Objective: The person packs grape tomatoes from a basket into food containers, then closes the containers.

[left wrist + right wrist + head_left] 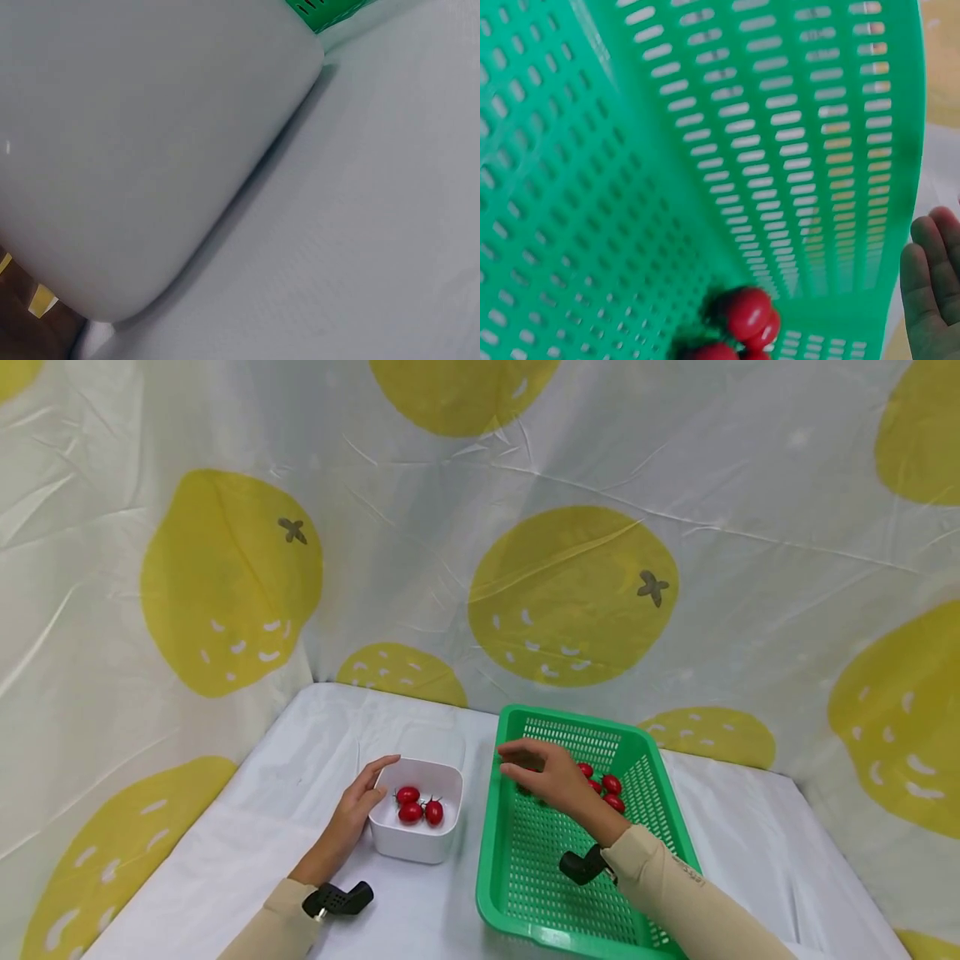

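Tomatoes sit in two places, so the job looks only part done.
Three are in the white box, just left of the low middle of the frame. More tomatoes lie in the green basket, low and right of the middle, and my guess is that these are what is left. I cannot count them all, since the right grip hides some. That grip is over the basket, loose, with fingers mostly straight and the thumb apart, and I see nothing held in it. The left grip bends around the box's left side, holding it on the desk.
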{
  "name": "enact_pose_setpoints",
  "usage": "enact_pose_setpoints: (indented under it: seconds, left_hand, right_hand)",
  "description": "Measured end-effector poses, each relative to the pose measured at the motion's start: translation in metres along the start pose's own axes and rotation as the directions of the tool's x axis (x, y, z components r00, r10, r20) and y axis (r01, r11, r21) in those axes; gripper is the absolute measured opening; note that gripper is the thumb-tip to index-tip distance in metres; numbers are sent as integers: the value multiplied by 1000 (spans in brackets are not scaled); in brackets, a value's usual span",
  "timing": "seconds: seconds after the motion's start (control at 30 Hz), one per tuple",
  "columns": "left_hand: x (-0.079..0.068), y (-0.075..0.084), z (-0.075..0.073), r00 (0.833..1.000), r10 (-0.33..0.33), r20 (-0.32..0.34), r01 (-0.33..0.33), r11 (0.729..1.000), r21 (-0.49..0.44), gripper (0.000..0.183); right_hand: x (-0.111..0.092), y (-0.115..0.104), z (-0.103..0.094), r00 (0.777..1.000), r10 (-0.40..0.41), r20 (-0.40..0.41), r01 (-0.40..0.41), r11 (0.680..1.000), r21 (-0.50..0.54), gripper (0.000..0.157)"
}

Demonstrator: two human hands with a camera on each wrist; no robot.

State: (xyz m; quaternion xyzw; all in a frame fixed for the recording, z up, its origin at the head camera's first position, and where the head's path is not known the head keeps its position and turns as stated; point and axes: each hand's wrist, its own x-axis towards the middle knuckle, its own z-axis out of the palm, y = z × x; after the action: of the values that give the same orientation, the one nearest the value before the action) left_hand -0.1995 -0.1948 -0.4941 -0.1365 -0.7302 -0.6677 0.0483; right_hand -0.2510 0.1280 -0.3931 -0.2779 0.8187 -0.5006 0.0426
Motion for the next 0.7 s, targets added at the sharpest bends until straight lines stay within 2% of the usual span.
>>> enact_pose_setpoints:
  seconds: [0.17, 0.4, 0.7]
  left_hand:
    - [0, 2, 1, 1000, -1, -8, 2, 1000, 12, 45]
    - [-1, 2, 2, 1000, 1, -13, -1, 1000, 14, 45]
    - [-1, 3, 3, 1000, 7, -9, -7, 1000, 3, 44]
  right_hand:
    - [-6, 11, -12, 1000, 16, -11, -16, 1000, 6, 35]
    - [-12, 25, -26, 999, 50, -6, -50, 999, 2, 32]
    - [-16, 40, -39, 997, 80, -11, -81, 993, -87, 35]
